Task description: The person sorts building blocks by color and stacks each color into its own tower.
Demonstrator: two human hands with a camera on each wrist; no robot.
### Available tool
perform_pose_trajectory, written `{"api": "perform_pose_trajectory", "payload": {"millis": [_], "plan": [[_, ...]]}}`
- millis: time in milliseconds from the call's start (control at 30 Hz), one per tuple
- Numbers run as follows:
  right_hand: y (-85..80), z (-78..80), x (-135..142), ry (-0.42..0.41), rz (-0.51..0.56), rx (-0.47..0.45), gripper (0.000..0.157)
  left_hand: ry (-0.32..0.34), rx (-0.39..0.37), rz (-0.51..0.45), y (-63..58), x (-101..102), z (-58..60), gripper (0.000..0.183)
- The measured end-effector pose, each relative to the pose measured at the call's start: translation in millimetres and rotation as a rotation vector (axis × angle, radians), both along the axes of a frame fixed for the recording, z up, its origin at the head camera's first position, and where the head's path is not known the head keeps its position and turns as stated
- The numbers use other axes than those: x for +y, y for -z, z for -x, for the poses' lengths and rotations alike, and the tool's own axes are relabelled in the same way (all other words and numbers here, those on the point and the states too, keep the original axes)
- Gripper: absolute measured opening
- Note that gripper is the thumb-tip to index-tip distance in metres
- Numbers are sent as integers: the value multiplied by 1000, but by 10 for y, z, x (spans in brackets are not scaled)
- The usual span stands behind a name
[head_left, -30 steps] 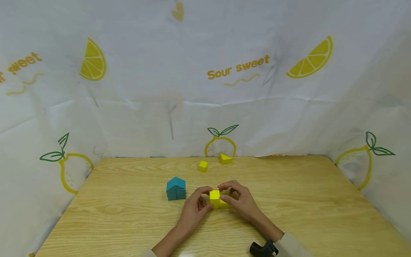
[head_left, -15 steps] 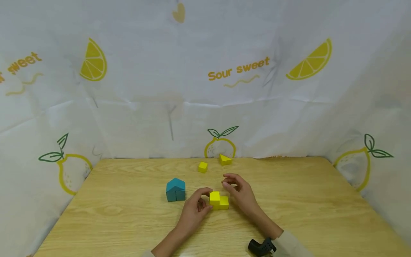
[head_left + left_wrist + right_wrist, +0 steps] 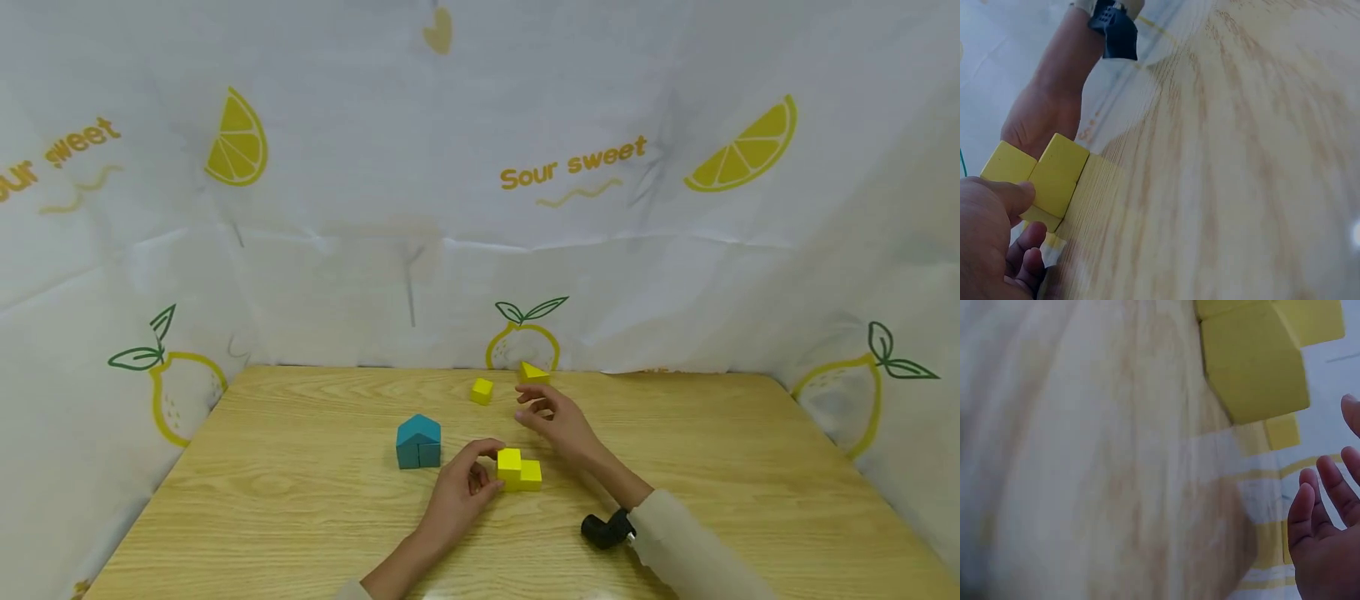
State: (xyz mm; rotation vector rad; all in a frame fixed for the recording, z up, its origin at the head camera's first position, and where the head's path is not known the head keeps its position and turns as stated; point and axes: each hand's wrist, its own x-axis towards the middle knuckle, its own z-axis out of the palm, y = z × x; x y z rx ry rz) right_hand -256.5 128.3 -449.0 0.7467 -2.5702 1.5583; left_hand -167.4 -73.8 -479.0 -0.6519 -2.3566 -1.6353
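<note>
In the head view, a small stack of yellow blocks (image 3: 510, 468) stands near the table's middle, a cube raised at its left and a lower block at its right. My left hand (image 3: 459, 493) holds the stack's left side between thumb and forefinger; the left wrist view shows the thumb (image 3: 1017, 199) on the yellow faces. Beyond the stack, my right hand (image 3: 561, 425) hovers with loosely bent fingers, holding nothing. It is nearest to a yellow triangular block (image 3: 533, 374), partly behind its fingertips, and a loose yellow cube (image 3: 482, 391).
A blue block house (image 3: 418, 442) with a pointed top stands left of the yellow stack. The wooden table (image 3: 300, 500) ends at a white lemon-print sheet (image 3: 360, 292) behind. A black wrist camera (image 3: 606, 530) sticks out from the right sleeve.
My right hand has let go of the yellow stack and moved away across the table, toward the triangular block. The left hand has stayed at the stack. The head view has shifted slightly.
</note>
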Motion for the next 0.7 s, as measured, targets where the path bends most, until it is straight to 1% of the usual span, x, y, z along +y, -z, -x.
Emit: {"api": "perform_pose_trajectory", "payload": {"millis": [133,200,367,500,700], "plan": [[21,73,-73,-43,-66,13,50,-5,-9,4,5,-8,6,45],[32,101,-109,-67,-90,17,55,-2,-10,2,7,-8,8,45],[14,149,-182,-143,-152,48,64,6,13,-6,12,-3,7,44],[-11,218,-213,-199,-226,117,61,4,18,-4,7,-5,6,44],[-39,331,-256,-258,-322,228,56,6,-13,0,-13,-7,-1,44]]}}
